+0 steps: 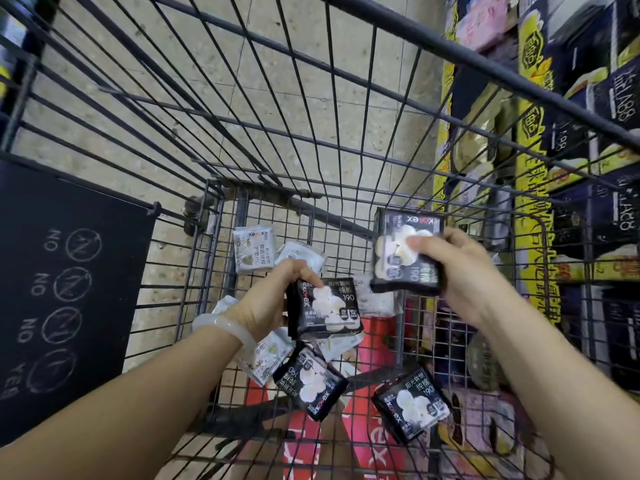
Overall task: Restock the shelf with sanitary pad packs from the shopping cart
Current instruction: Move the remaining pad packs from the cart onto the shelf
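Fingers (420,244) of the right hand (460,268) clamp one black square pad pack (405,251) above the wire shopping cart (221,237); left hand (268,299), pale bangle (225,327) on its wrist, grips another black pack (323,308). Two more black packs (310,382) lie on the cart floor.

4 black packs (323,308) – 2 held; about 6 white packs (254,249) – 1 cart (221,209).

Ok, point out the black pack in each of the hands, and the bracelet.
Black pack in left hand (323,308): head view, on its flower-printed front face.
Black pack in right hand (401,261): head view, on its front face beside the thumb.
Bracelet (228,328): head view, on the pale band at the left wrist.
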{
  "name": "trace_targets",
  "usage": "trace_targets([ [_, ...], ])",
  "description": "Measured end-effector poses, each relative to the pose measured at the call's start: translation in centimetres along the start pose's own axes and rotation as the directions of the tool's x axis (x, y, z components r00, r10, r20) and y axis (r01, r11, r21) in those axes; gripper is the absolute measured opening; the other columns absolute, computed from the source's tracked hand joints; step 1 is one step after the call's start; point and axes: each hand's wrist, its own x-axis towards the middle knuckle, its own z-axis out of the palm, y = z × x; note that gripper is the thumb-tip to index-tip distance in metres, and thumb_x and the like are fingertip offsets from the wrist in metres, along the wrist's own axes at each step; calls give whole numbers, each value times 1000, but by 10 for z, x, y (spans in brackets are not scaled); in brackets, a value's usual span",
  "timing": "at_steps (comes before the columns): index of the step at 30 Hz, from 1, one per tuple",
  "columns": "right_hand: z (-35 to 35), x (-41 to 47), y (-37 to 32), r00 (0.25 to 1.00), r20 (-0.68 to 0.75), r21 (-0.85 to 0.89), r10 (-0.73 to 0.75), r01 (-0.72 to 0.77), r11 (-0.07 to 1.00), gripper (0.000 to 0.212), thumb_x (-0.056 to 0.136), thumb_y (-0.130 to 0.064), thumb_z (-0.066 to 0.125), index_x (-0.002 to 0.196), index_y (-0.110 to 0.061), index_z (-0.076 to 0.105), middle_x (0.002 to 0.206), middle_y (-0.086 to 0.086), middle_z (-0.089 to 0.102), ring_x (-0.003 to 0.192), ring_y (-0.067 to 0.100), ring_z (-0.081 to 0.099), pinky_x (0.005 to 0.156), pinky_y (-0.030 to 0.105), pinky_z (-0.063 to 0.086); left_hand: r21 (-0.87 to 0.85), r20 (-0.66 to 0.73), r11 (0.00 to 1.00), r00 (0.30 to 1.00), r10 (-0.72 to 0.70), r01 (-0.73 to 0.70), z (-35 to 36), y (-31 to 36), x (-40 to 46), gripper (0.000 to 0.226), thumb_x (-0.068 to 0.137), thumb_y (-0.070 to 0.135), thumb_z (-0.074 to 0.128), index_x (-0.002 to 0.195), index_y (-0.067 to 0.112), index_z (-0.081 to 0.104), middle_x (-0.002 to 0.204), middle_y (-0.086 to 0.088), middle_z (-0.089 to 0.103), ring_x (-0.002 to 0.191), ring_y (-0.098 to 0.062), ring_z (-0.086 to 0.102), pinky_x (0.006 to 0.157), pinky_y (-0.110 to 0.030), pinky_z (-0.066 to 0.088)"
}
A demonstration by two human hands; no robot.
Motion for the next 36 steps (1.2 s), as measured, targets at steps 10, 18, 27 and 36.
trace_targets([
  [10,33,2,22,866,486,-599,123,227,768,44,68,-14,81,102,-38,67,105,-14,69,103,-3,61,104,22,37,214,170,975,981,-96,58,3,5,0,72,65,85,36,102,32,69,108,-5,72,106,-23,65,93,-49,49],
  [18,35,1,38,963,254,-502,-90,211,839,56,68,-48,72,117,-31,52,127,-9,50,118,6,47,99,14,35,27,236,995,967,-100,96,-6,-8,1,87,53,45,87,128,14,55,119,-20,58,104,-33,56,102,-57,42],
  [27,27,6,87,940,218,-486,262,-128,865,117,44,-102,26,144,-41,27,151,-11,34,140,14,32,117,44,24,-58,173,997,984,-41,52,3,-10,9,108,53,22,85,145,16,29,132,-16,57,120,-32,58,103,-47,45],
  [36,-22,2,70,984,122,-627,128,-23,778,20,91,-37,54,110,-30,58,123,-2,58,115,16,53,99,34,42,-76,91,995,994,-57,64,0,-21,11,111,44,15,84,141,19,31,127,-21,60,110,-36,63,90,-48,54],
])
